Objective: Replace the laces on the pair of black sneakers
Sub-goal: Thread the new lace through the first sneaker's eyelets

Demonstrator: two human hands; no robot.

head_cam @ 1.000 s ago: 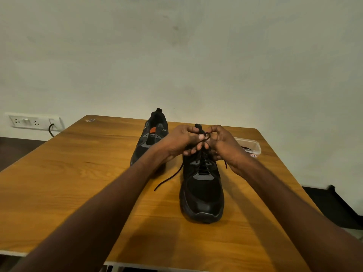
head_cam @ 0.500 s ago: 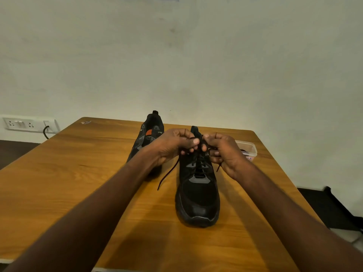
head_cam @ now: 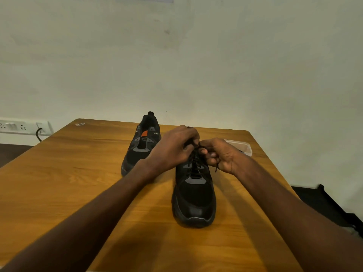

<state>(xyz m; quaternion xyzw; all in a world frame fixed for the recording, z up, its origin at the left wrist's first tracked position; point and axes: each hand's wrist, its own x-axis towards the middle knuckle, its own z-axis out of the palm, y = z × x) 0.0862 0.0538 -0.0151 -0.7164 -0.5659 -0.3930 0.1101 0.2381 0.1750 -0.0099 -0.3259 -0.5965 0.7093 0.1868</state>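
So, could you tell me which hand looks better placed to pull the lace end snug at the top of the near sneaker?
Probably the right hand: the lace end hangs from its curled fingers. The left hand grips at the sneaker top.

No text can be read. The far sneaker (head_cam: 142, 146) bears a small white mark beside its orange patch, too small to make out.

table (head_cam: 82, 179): I see smooth, glossy wood grain
near sneaker (head_cam: 194, 195): matt mesh, shinier toe cap
container (head_cam: 242, 147) behind it: I read clear plastic
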